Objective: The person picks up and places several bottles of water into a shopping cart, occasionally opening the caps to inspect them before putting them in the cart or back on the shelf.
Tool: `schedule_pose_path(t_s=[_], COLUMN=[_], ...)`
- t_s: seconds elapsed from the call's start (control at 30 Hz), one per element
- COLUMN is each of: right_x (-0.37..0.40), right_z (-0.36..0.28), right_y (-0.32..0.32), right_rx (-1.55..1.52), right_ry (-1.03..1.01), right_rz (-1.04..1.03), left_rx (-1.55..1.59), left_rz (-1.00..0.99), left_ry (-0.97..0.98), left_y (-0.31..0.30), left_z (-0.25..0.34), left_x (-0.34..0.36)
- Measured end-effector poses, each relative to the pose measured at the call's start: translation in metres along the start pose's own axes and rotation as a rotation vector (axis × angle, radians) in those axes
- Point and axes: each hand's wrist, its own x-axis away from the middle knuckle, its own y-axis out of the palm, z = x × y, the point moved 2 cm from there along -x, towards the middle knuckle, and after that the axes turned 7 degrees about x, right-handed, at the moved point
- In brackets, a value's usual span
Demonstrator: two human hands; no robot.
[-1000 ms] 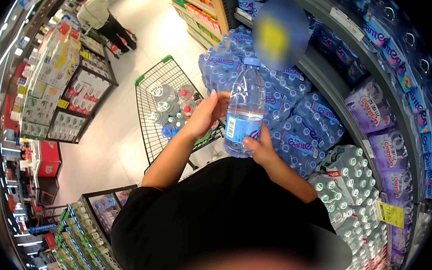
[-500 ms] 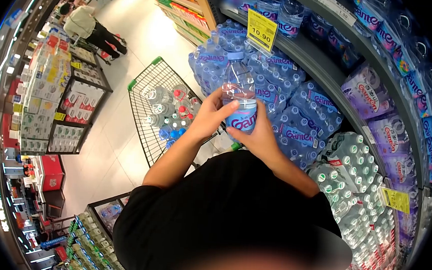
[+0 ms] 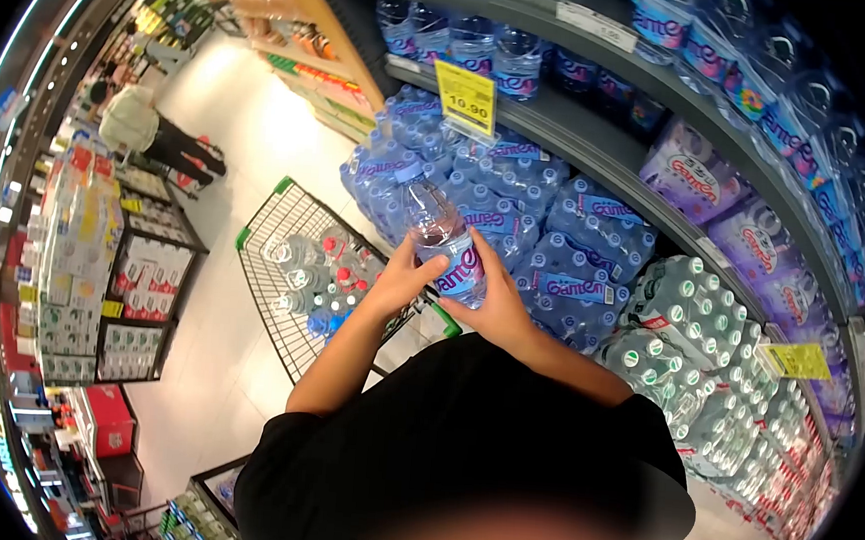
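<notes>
A large clear water bottle (image 3: 434, 216) with a blue cap and a blue and pink label is between my two hands. My left hand (image 3: 404, 280) grips its left side, the thumb across the label's edge. On the other side, my right hand (image 3: 496, 300) wraps the lower part near the base. The bottle leans, its cap pointing up and left in view. Behind it are stacked blue shrink-wrapped bottle packs (image 3: 503, 190). Below and left of the bottle stands a wire shopping cart (image 3: 265, 250) holding several bottles (image 3: 303, 279) with clear, red and blue tops.
A yellow price sign (image 3: 465, 99) hangs over the blue packs. Dark shelves (image 3: 573, 129) with more bottles curve along the right. Green-capped bottle packs (image 3: 686, 303) are stacked at right. Boxed goods (image 3: 146, 280) stand left across the aisle; a person (image 3: 151, 130) is farther off.
The bottle has gone from nearly upright to tilted leftward, still in both hands. My view has turned, so the cart, shelves and price sign appear shifted.
</notes>
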Motion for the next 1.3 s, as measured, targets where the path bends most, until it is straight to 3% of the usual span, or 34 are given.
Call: schedule_pose_path(t_s=[0.23, 0.3, 0.43, 0.5, 0.63, 0.73, 0.97, 1.13, 1.3], right_x=[0.035, 0.054, 0.098, 0.120, 0.155, 0.178, 0.200, 0.203, 0.199], right_z=[0.021, 0.035, 0.054, 0.065, 0.078, 0.091, 0.092, 0.089, 0.096], right_y=[-0.057, -0.074, -0.103, -0.110, -0.118, -0.122, -0.144, -0.154, -0.149], right_rx=[0.205, 0.154, 0.111, 0.060, 0.008, -0.023, 0.045, 0.045, -0.012], right_ry=[0.001, 0.047, 0.181, 0.207, 0.273, 0.303, 0.350, 0.361, 0.395], right_rz=[0.112, 0.183, 0.284, 0.370, 0.523, 0.588, 0.650, 0.703, 0.661], left_rx=[0.050, -0.042, -0.051, -0.059, -0.115, -0.268, -0.331, -0.313, -0.436], left_rz=[-0.069, -0.056, -0.085, -0.034, -0.149, -0.202, -0.165, -0.323, -0.330], left_ry=[0.065, 0.258, 0.731, 0.887, 1.058, 1.088, 0.780, 0.600, 0.547], left_y=[0.052, 0.060, 0.103, 0.124, 0.157, 0.171, 0.183, 0.182, 0.183], left_z=[0.005, 0.025, 0.118, 0.155, 0.201, 0.219, 0.224, 0.210, 0.205], left_x=[-0.042, -0.067, -0.121, -0.146, -0.210, -0.260, -0.324, -0.344, -0.338])
